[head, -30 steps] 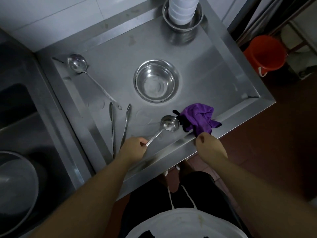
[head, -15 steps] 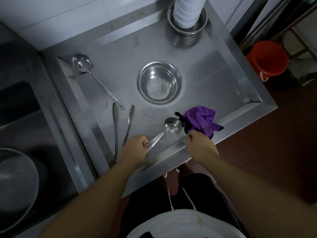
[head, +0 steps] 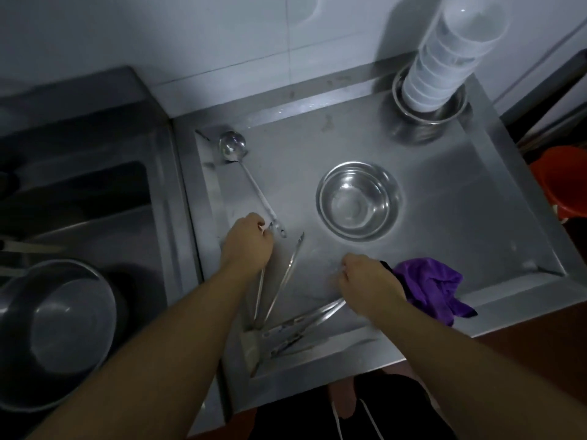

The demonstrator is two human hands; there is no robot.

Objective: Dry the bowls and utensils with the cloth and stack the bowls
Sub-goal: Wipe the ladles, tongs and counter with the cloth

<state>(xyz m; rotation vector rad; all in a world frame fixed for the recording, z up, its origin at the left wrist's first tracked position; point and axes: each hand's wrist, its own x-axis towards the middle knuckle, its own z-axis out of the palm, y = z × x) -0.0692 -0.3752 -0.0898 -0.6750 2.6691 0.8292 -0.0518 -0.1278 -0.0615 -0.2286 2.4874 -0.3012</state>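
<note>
Plainly, it is all thin steel here, hard, light and slick if wet. My right hand (head: pixel 368 284), at lower centre of the frame, has its fingers curled down over the bowl end of the small ladle (head: pixel 305 319). Its handle sticks out toward the lower left across the steel counter (head: pixel 476 217). My left hand (head: pixel 247 246) is curled at centre left, right at the tail of the long ladle (head: pixel 254 188) and over one arm of the tongs (head: pixel 286 274). I cannot tell which of the two it actually pinches, if either.

The purple cloth (head: pixel 428 287) lies crumpled just right of my right hand, touching my wrist. It is soft and limp, so I would bunch it in my palm. I judge each ladle is best held near the handle end while the cloth wipes the cup and then runs down the shaft. A bare grip on the polished cup would likely slide.

The steel bowl (head: pixel 359 201) sits open side up at centre. It looks like one bowl nested in another, stiff and easy to lift by the rim. The stack of white bowls (head: pixel 444 58) at upper right stands tall in a steel bowl, and looks tippy.

I can read no brand, label or writing anywhere.
</note>
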